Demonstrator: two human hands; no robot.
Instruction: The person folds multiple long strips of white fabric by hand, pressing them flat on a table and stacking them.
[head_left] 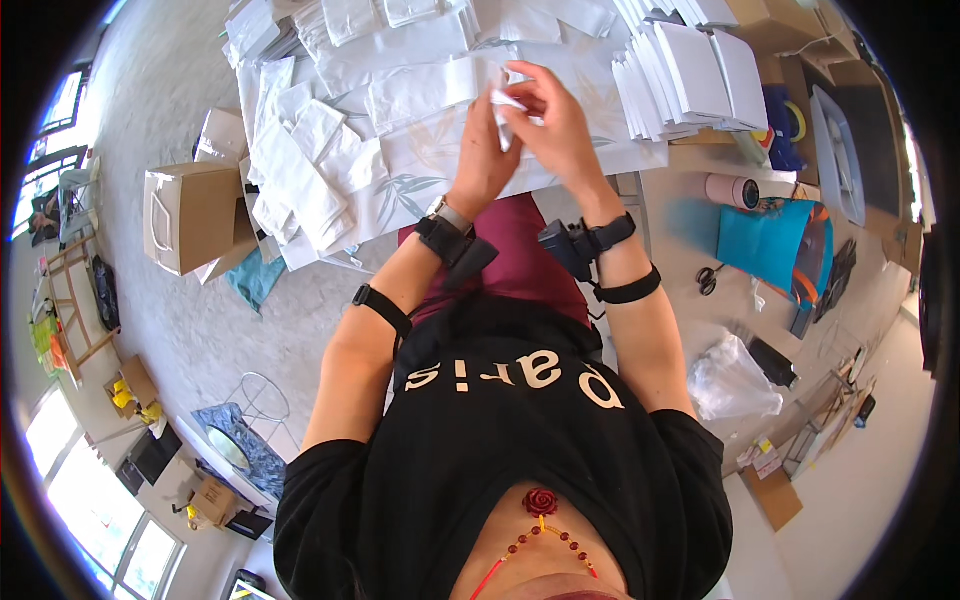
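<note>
Over the table's near edge, my left hand (484, 155) and my right hand (556, 125) meet with a small white folded piece (507, 101) between their fingers. It looks thin, like paper or film, but its exact kind cannot be made out. Both hands are closed on it, and the fingers partly cover it. Just beyond my left hand lies a row of flat white packets (410, 98). A loose heap of white packets (305, 165) spreads over the left end of the table (410, 195), which has a pale leaf-patterned cover.
Upright stacks of folded white cartons or sheets (690, 75) stand at the table's right end. A cardboard box (190, 215) is on the left. To the right are a pink cylinder (733, 191), a blue bag (765, 245), black scissors (708, 280) and a clear plastic bag (735, 378).
</note>
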